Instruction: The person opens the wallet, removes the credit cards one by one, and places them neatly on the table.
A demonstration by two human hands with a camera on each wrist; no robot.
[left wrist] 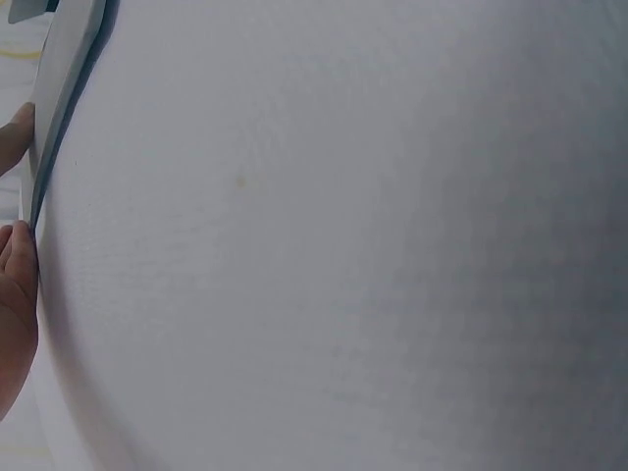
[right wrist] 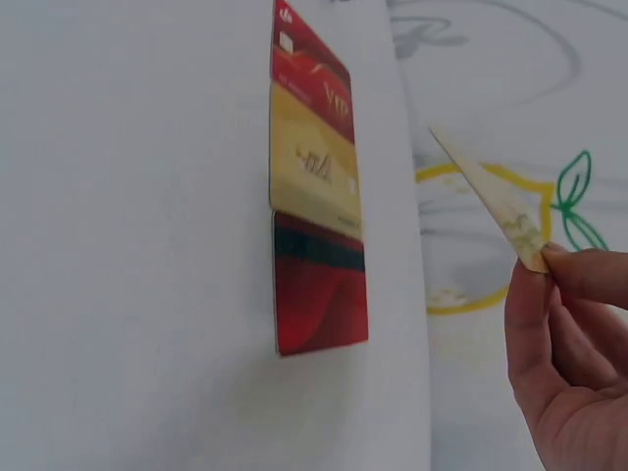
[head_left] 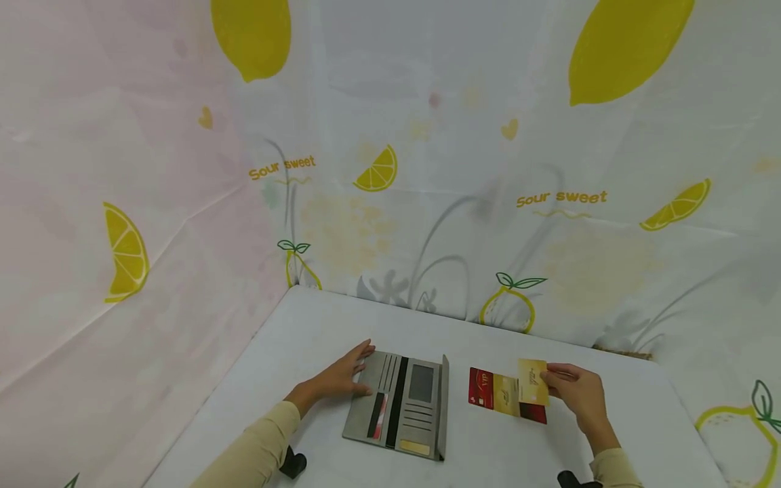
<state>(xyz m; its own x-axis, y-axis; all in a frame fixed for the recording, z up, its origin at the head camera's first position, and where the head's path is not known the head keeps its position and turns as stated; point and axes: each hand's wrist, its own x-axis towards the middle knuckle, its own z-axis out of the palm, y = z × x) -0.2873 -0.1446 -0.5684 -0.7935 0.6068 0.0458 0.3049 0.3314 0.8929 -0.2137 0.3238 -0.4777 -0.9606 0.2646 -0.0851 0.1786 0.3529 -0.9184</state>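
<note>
The unfolded wallet (head_left: 395,407) lies on the bench (head_left: 488,454); the left hand (head_left: 342,374) rests at its left edge, fingers extended. Right of the wallet lie three cards (head_left: 505,394). Above these, the right hand (head_left: 578,393) pinches a gold card (head_left: 531,381). Apparent step: card lifted, not yet inserted. Next move likely requires aligning its edge with a slot (head_left: 417,419).

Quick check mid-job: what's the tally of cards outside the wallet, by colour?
Red cards: 2, both on the table
Gold cards: 2, one on the table and one in the right hand
Total: 4
</note>
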